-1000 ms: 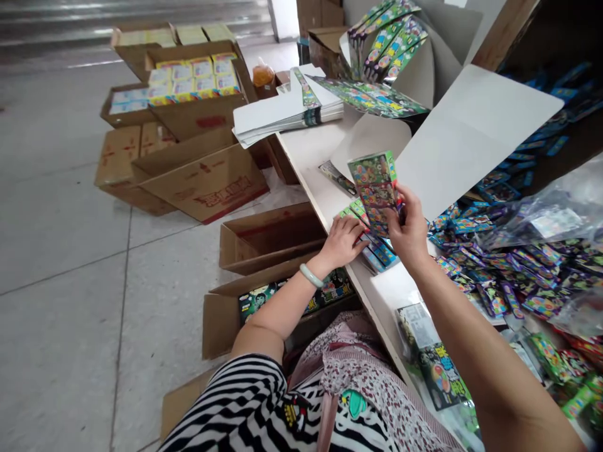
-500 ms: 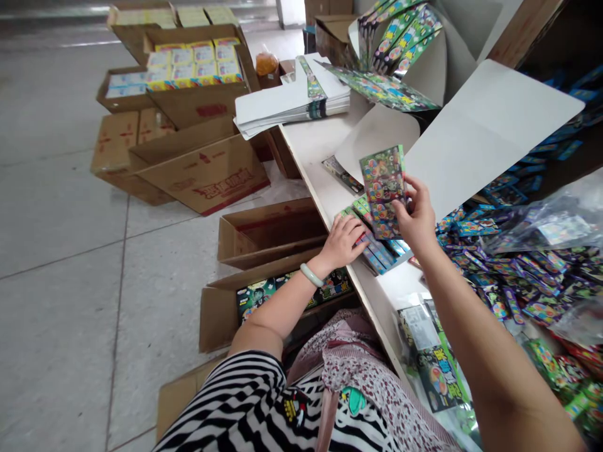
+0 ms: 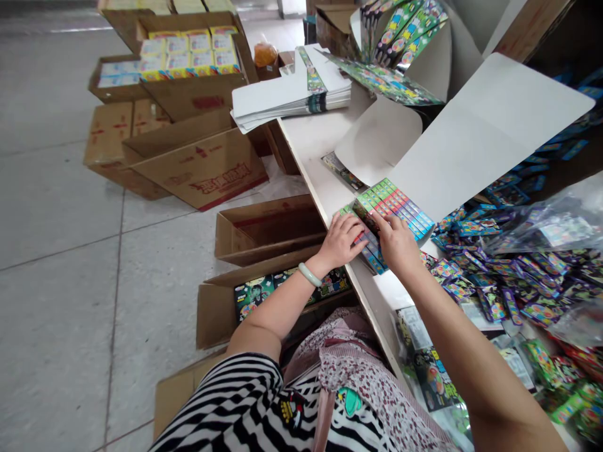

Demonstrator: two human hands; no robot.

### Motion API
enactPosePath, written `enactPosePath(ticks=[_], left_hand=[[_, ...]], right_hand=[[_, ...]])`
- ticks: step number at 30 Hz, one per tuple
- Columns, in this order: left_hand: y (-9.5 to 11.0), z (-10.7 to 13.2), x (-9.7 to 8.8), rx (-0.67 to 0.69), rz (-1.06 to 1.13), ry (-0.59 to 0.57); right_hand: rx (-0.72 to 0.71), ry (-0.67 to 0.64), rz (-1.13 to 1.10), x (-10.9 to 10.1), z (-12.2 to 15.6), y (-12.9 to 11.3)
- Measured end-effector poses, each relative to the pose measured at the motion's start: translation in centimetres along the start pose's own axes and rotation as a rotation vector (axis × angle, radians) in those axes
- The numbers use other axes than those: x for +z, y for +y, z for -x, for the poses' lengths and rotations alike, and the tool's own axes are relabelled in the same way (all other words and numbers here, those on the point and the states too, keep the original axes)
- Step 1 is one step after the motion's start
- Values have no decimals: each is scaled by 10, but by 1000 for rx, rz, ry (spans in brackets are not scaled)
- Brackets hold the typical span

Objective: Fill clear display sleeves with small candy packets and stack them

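Note:
My left hand (image 3: 343, 240), with a pale bangle at the wrist, lies over the near end of a row of small printed boxes (image 3: 375, 262) on the white table, its fingers curled on them. My right hand (image 3: 399, 243) grips the near side of a larger block of small boxes (image 3: 394, 204), whose ends run from green through red to blue. The block sits right beside the row under my left hand. Parts of the boxes are hidden beneath both hands.
White card sheets (image 3: 494, 125) lie behind the boxes, near a stack of folded card (image 3: 282, 100). Loose small packets (image 3: 499, 270) pile up at the right. Open cartons (image 3: 268, 229) stand left of the table edge (image 3: 306, 176). A plastic-wrapped pack (image 3: 436, 376) lies at the near right.
My right hand has come down and towards me, lowering the printed pack it held upright onto the table beside the other boxes. My left hand has stayed on its row.

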State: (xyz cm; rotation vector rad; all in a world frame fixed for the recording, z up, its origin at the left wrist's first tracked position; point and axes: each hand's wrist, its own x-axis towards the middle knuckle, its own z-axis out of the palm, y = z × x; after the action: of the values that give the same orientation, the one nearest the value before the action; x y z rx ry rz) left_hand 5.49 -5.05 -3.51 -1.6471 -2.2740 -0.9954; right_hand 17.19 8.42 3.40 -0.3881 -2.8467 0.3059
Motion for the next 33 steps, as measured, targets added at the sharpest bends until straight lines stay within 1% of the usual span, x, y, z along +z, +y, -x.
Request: enactPosePath(ticks=[3, 6, 8, 12, 14, 15, 17, 18, 19, 21, 22, 23, 24, 25, 26, 27, 28, 29, 30, 31, 32, 33], left_hand=[[1, -1, 1, -11, -15, 13], [0, -5, 3, -12, -15, 13], [-1, -9, 6, -10, -13, 2], [-2, -15, 12, -14, -17, -16], [-4, -16, 14, -16, -20, -14], [-5, -16, 13, -9, -17, -9], [-8, -15, 11, 20, -4, 2], [-9, -14, 8, 37, 7, 10], [-9, -13, 5, 52, 18, 25], [-3, -10, -3, 67, 44, 90], [5, -8, -5, 78, 63, 149], [14, -5, -7, 99, 91, 212], [27, -3, -7, 134, 136, 257], [42, -1, -5, 182, 202, 269], [59, 2, 0, 233, 287, 224], [77, 5, 7, 282, 377, 129], [95, 8, 16, 326, 456, -11], [114, 12, 27, 364, 509, -174], [133, 16, 38, 399, 531, -334], [150, 21, 49, 434, 523, -478], [166, 26, 60, 468, 495, -596], [179, 30, 69, 499, 458, -684]], right_hand=[[47, -26, 52, 5, 1, 0], [68, -108, 81, 14, -2, 4], [88, -138, 79, 19, -5, 9], [40, -92, 0, 22, -8, 15], [17, -70, -85, 18, -1, 14], [12, -43, -147, 14, 6, 13], [6, 54, -310, 4, 33, 11], [8, 113, -398, -1, 53, 13], [19, 154, -487, -7, 76, 15], [95, 147, -592, -20, 130, 28], [150, 136, -604, -27, 159, 37], [219, 154, -593, -35, 188, 47], [309, 193, -566, -42, 217, 57], [428, 257, -541, -50, 243, 68], [564, 338, -511, -57, 268, 77], [701, 407, -470, -63, 289, 85], [824, 443, -416, -68, 307, 92], [919, 440, -355, -72, 321, 97], [976, 391, -290, -73, 331, 101], [993, 313, -231, -73, 339, 103], [980, 239, -186, -71, 343, 103], [951, 181, -158, -68, 346, 103]])
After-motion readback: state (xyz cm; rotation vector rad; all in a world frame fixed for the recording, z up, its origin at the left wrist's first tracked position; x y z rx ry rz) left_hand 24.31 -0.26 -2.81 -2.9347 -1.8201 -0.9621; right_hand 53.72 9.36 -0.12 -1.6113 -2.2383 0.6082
